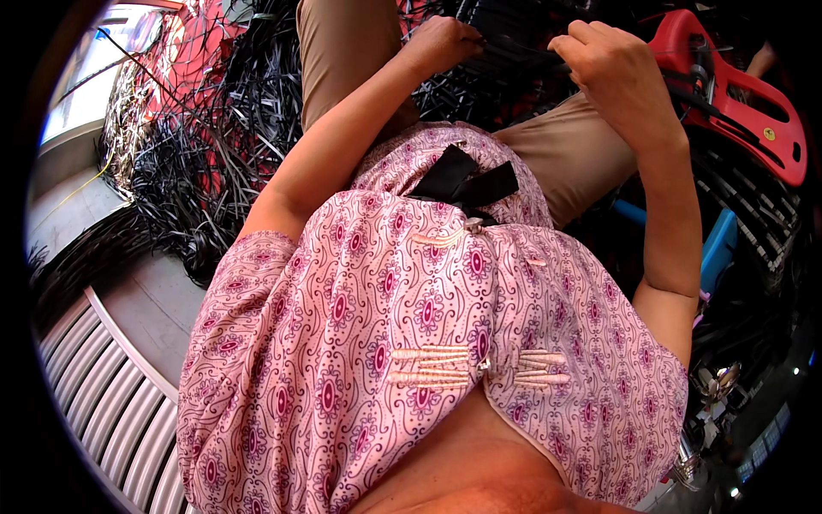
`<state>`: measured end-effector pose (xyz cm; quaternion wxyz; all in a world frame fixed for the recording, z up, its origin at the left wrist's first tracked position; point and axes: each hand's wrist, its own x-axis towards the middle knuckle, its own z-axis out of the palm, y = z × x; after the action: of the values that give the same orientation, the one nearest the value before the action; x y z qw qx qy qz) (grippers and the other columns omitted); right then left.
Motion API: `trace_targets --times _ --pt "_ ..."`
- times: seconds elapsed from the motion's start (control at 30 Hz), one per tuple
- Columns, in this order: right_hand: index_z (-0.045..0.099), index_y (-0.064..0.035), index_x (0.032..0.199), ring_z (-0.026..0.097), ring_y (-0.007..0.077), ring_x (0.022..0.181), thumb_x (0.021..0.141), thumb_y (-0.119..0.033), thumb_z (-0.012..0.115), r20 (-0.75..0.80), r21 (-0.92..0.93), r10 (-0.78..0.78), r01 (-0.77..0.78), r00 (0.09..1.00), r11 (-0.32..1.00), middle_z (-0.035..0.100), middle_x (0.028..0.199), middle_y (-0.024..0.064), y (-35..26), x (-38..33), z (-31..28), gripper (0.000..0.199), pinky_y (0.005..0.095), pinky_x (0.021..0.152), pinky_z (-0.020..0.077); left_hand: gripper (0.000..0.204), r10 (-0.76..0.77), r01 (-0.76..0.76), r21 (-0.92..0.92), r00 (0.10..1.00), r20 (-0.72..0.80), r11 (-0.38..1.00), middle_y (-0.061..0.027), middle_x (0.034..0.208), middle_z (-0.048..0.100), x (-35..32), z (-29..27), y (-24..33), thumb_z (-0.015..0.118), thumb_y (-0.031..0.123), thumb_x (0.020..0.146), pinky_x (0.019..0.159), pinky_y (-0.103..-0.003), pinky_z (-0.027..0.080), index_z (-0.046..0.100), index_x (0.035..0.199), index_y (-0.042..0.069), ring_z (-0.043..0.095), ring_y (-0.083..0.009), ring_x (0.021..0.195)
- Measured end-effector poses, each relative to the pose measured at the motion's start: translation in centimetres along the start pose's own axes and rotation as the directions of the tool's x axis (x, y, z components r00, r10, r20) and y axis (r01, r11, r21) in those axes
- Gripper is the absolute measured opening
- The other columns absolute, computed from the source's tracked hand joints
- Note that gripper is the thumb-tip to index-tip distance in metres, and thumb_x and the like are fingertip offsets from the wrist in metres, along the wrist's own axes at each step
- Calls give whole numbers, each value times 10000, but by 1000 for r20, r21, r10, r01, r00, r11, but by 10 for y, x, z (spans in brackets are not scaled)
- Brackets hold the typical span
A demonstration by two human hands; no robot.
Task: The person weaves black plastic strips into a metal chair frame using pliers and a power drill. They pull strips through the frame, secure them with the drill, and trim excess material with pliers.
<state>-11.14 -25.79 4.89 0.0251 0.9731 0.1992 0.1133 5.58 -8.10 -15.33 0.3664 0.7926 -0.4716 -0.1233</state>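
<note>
Right grip (608,77): thumb and fingertips pressed together, looks like a pinch on the end of a thin black strand (518,49). Left grip (443,43): fingers curled, tips lost against black, so can't tell what, if anything, it pinches. Strand sits in the gap between the two, running from the right fingertips toward the left ones; its left end blends into the dark. Handling, my read: very light, flexible but springy along its length, smooth-faced so likely to slip in a loose pinch, edges maybe sharp. Not fragile, though a hard fold would probably crease it. Best hold: thumb and fingertip flat on the broad faces, close to each end. Just behind the hands, darker black material (505,26), too dim to say whether woven or loose. Further out: trouser legs (351,64) either side of the work, red plastic handled piece (753,120) just right of the right grip, blue piece (719,248) below it beside the right forearm, tangled heap of black strips (197,163) well off to the left.
</note>
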Motion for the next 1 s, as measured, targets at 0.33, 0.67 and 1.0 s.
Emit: trace_targets --times 0.33,0.67,1.0 --pt "661 -77 891 623 262 772 726 -15 671 127 112 157 -171 980 979 590 799 69 -36 -16 -11 176 383 678 513 209 -106 59 -268 981 -163 962 -101 812 735 -2 -63 14 708 232 874 726 -301 552 765 1016 89 726 -184 777" --pt "638 -30 1058 603 343 993 704 -104 727 99 360 70 -102 993 927 613 1039 164 -86 0 -14 372 409 871 487 183 409 -392 205 911 -50 897 -51 927 622 26 -151 50 701 188 863 813 -326 504 769 1017 116 623 -211 904" --pt "610 29 1269 624 148 1092 975 -108 612 0 926 576 -218 817 309 654 1217 93 -35 64 -45 324 280 954 481 174 245 -238 -261 969 -8 935 -35 872 656 58 -154 30 725 225 856 775 -319 517 771 939 80 638 -196 840"
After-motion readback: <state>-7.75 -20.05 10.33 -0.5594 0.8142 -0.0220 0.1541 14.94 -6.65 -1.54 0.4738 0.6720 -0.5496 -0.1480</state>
